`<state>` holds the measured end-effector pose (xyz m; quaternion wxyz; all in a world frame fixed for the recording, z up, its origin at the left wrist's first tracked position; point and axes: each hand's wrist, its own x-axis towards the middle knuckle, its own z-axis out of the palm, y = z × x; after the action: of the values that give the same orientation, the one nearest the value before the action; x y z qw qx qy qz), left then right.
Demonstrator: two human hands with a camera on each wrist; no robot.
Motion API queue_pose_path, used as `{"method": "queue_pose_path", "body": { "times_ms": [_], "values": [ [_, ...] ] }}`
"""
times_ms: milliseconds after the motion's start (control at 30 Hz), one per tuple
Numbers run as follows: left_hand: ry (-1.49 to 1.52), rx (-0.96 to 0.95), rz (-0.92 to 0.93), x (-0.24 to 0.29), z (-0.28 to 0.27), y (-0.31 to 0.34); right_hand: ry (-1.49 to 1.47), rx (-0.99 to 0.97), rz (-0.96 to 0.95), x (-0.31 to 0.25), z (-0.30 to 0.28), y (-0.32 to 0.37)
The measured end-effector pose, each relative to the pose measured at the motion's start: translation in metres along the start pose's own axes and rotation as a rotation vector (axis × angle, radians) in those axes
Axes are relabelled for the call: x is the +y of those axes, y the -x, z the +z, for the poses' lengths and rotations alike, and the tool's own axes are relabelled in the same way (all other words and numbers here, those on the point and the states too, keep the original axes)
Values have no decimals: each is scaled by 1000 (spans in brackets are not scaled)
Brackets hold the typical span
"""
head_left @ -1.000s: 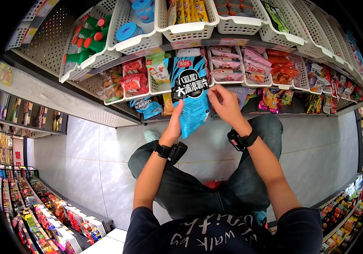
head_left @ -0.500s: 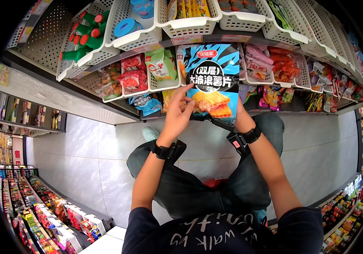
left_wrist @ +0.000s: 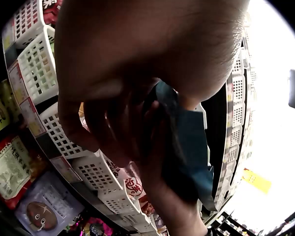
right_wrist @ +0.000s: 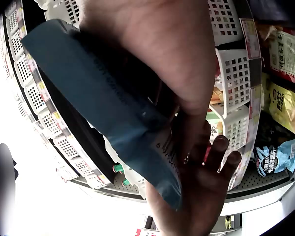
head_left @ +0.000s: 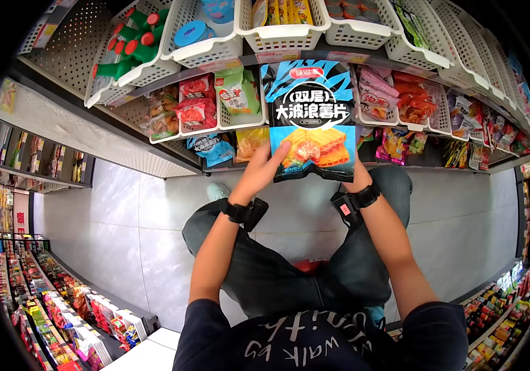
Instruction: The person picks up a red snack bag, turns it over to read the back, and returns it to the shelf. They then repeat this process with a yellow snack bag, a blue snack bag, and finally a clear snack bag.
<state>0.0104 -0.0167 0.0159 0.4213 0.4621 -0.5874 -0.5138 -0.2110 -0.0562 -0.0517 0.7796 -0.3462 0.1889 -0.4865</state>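
Note:
A black and blue bag of potato chips (head_left: 311, 133) is held up in both hands, its printed front with white lettering and a picture of chips toward the head camera. My left hand (head_left: 260, 168) grips the lower left edge, thumb on the front and fingers behind. At the lower right edge, my right hand (head_left: 359, 175) holds the bag from behind, most of its fingers hidden in the head view. The right wrist view shows the bag's blue side (right_wrist: 98, 93) between the hands, with the left fingers (right_wrist: 219, 147) spread behind it.
Shelves with white baskets (head_left: 283, 40) of snacks stand in front. A green snack bag (head_left: 237, 93) and red packs (head_left: 195, 111) sit left of the chips, pink packs (head_left: 376, 96) on the right. A similar blue bag (head_left: 212, 148) lies on the lower shelf.
The bag has turned from its blue, text-covered side to the pictured front and now stands upright. My left hand has closed on its lower left edge; the right has gone behind it.

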Motion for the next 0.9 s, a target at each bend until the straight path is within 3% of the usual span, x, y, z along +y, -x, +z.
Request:
{"method": "queue_pose_path", "body": {
  "times_ms": [33,67,200,367,533,733,800,900],
  "values": [
    [-8,26,18,-1,3,2,11,-28,-17,3,-4,1],
    [-19,14,58,0,4,0,-322,-186,71,2,-9,-7],
    [-14,29,42,12,6,3,-399,-323,25,8,-14,-16],
    [24,30,4,10,5,8,-577,-425,126,9,-17,-18],
    [7,44,33,5,5,8,-461,-241,134,21,-34,-19],
    [38,2,11,-8,2,2,223,126,16,-14,38,15],
    [43,43,29,-8,5,1,125,265,90,-17,46,3],
    [46,72,82,-3,7,1,73,283,116,-14,41,2]
  ]
}}
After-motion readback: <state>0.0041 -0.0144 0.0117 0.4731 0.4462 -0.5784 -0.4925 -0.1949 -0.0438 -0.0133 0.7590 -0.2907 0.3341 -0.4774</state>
